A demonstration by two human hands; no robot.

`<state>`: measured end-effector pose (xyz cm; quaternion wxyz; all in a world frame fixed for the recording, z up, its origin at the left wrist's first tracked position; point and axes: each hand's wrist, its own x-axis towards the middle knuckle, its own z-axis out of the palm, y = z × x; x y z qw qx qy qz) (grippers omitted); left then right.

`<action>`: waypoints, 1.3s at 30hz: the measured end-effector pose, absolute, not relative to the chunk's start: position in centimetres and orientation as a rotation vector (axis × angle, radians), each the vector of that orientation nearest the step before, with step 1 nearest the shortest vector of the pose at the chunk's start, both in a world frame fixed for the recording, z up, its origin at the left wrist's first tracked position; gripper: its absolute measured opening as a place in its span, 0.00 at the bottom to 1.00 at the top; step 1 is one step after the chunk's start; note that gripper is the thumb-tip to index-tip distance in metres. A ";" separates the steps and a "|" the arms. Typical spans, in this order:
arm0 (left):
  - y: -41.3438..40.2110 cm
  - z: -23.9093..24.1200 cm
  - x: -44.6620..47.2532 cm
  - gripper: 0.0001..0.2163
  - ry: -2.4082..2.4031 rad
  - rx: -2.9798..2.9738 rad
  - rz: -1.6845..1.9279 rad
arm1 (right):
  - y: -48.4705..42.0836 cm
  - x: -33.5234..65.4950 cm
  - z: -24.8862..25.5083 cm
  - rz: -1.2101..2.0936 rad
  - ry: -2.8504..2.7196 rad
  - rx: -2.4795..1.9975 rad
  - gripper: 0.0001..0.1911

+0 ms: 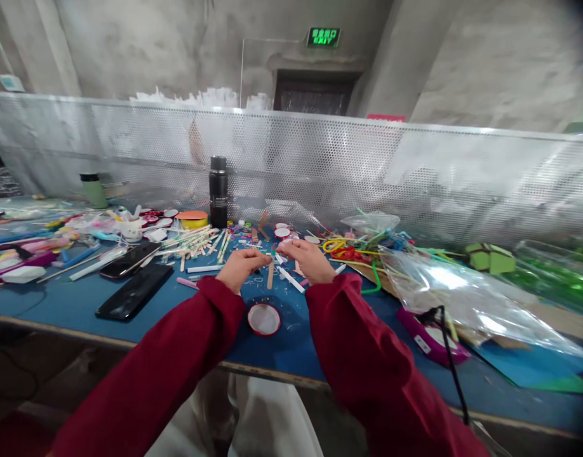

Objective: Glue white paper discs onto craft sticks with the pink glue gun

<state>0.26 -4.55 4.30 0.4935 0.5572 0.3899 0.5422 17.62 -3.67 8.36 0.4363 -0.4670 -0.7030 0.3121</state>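
My left hand and my right hand face each other over the blue table, fingertips closed in a pinch and almost meeting. A tiny greenish piece shows between the fingertips; what each hand grips is too small to name. Just below them a wooden craft stick points toward me; whether it is held or lies on the table I cannot tell. White-barrelled marker pens lie by my right hand, another marker by my left. Nearer to me rests a round red-rimmed lid, its pale inside facing up.
Two dark phones lie at left, before a heap of craft sticks. A black bottle stands behind, against a perforated metal screen. To the right are pipe cleaners, clear plastic bags and a purple-cased tool with a cord.
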 end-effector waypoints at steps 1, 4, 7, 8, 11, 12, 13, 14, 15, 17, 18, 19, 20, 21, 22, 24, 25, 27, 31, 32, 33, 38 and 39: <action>-4.6 4.3 0.3 0.16 0.947 1.352 1.301 | -3.7 17.5 8.5 0.785 -1.753 -1.160 0.20; -4.7 4.4 0.3 0.17 0.940 1.354 1.262 | -3.8 17.3 8.6 0.742 -1.780 -1.144 0.19; -4.7 4.3 0.3 0.18 0.951 1.360 1.246 | -3.7 17.2 8.5 0.686 -1.798 -1.133 0.16; -4.7 4.3 0.3 0.18 0.960 1.361 1.235 | -3.6 17.2 8.5 0.683 -1.795 -1.136 0.16; -4.5 4.2 0.1 0.19 0.978 1.369 1.176 | -3.5 17.4 8.5 0.715 -1.752 -1.147 0.15; -4.4 4.3 0.0 0.20 0.992 1.382 1.162 | -3.4 17.6 8.5 0.727 -1.729 -1.145 0.15; -4.2 4.4 -0.1 0.21 1.017 1.410 1.156 | -3.4 17.7 8.5 0.734 -1.705 -1.138 0.14; -4.2 4.5 -0.3 0.22 1.058 1.452 1.167 | -3.3 17.9 8.5 0.746 -1.678 -1.132 0.15; -4.2 4.7 -0.6 0.23 1.105 1.514 1.184 | -3.2 18.1 8.4 0.760 -1.643 -1.129 0.15; -4.9 5.0 -1.1 0.21 1.205 1.688 1.209 | -3.0 18.5 8.3 0.781 -1.561 -1.131 0.15; -5.5 5.1 -1.4 0.21 1.246 1.800 1.196 | -2.9 18.7 8.2 0.780 -1.521 -1.134 0.15; -6.4 5.1 -1.7 0.21 1.287 1.920 1.166 | -2.8 18.9 8.1 0.768 -1.488 -1.136 0.15; -7.4 4.9 -1.9 0.23 1.327 2.057 1.107 | -2.8 19.1 8.1 0.748 -1.463 -1.137 0.14; -8.5 4.7 -2.0 0.25 1.353 2.201 1.014 | -2.8 19.2 8.1 0.725 -1.444 -1.137 0.14; -9.6 4.3 -1.9 0.28 1.388 2.320 0.911 | -2.9 19.2 8.2 0.705 -1.426 -1.136 0.14; -11.4 3.4 -1.6 0.32 1.473 2.464 0.713 | -3.1 19.3 8.3 0.692 -1.402 -1.128 0.14; -12.1 3.1 -1.4 0.33 1.522 2.497 0.637 | -3.2 19.2 8.4 0.699 -1.396 -1.121 0.15; -12.9 2.6 -0.8 0.31 1.577 2.531 0.526 | -3.4 19.2 8.6 0.730 -1.397 -1.101 0.15; -12.6 3.0 0.0 0.30 1.529 2.516 0.608 | -3.5 19.3 8.6 0.727 -1.392 -1.072 0.15; -12.5 3.2 0.0 0.30 1.504 2.458 0.722 | -3.4 19.4 8.5 0.708 -1.380 -1.067 0.15; -12.3 3.4 -0.1 0.31 1.467 2.355 0.867 | -3.3 19.4 8.5 0.689 -1.362 -1.063 0.14; -11.2 3.8 -0.9 0.28 1.051 1.233 1.297 | -2.7 19.5 8.3 0.661 -1.273 -1.035 0.15; -11.0 3.9 -1.0 0.25 0.960 1.027 1.279 | -2.7 19.5 8.2 0.672 -1.278 -1.032 0.15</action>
